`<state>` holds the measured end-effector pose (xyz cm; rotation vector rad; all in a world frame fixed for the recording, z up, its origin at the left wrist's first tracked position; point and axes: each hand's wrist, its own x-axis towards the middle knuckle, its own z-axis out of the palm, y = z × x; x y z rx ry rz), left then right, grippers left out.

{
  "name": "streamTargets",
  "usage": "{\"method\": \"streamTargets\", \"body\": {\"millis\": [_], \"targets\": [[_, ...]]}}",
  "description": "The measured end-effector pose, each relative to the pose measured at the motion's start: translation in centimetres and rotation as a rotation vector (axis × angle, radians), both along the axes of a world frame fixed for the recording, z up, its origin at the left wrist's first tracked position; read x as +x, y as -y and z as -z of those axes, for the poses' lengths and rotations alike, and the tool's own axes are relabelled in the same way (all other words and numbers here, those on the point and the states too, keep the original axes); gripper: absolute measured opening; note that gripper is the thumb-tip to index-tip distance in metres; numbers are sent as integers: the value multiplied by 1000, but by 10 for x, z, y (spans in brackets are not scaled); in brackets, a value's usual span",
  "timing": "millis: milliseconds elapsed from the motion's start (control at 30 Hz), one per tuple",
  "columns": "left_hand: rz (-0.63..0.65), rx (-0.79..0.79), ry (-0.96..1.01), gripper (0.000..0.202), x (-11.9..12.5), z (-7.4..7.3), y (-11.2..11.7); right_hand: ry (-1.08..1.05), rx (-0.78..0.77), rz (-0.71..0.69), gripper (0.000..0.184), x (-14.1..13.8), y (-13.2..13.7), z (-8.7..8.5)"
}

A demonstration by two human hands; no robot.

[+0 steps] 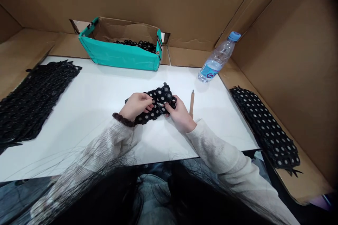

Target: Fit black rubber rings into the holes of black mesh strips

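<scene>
A small black sheet of joined round pieces with pale grey dots [161, 94] lies tilted over the white table between my hands. My right hand [181, 114] grips its right end, thumb on top and fingers underneath, beside a black ring-like bit. Over the left part of the sheet, my left hand [137, 105] has thumb and fingertips pinched together; what they hold, if anything, is too small to make out. A pale sliver shows at a gap in the sheet between the two thumbs. Right of my right hand lies a brown pencil-like stick [192, 102] with a grey tip.
A turquoise-fronted cardboard box [121, 57] holding black ring-like pieces stands at the back. Behind to the right is a water bottle [218, 58]. Black sheets are piled at left [34, 95], and dotted black sheets [266, 126] lie along the right edge. Cardboard walls enclose the table.
</scene>
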<state>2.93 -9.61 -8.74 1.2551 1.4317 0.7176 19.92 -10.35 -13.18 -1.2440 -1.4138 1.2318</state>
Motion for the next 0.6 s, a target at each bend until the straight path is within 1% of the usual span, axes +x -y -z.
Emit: {"method": "streamTargets", "body": {"millis": [33,133,200,300,433,467,533,600], "targets": [[-21,-3,12,8,-1,-1,-1,2,-2,-1,25,1,0,0],[-136,27,77,7,-6,-5,-4,5,-22,3,22,3,0,-3],[-153,16,123,10,-8,-8,-5,-8,-39,4,23,3,-1,-7],[-62,-61,205,16,-2,-9,-2,-55,-88,-27,28,5,0,-18],[38,-84,330,22,9,-8,5,-149,-216,-190,29,12,1,-33],[64,-85,337,22,11,-7,7,-165,-234,-220,29,14,1,-35],[97,-65,315,16,11,-5,9,-168,-248,-234,31,17,2,-37],[112,30,208,6,10,-3,10,-143,-256,-210,34,19,2,-35]]}}
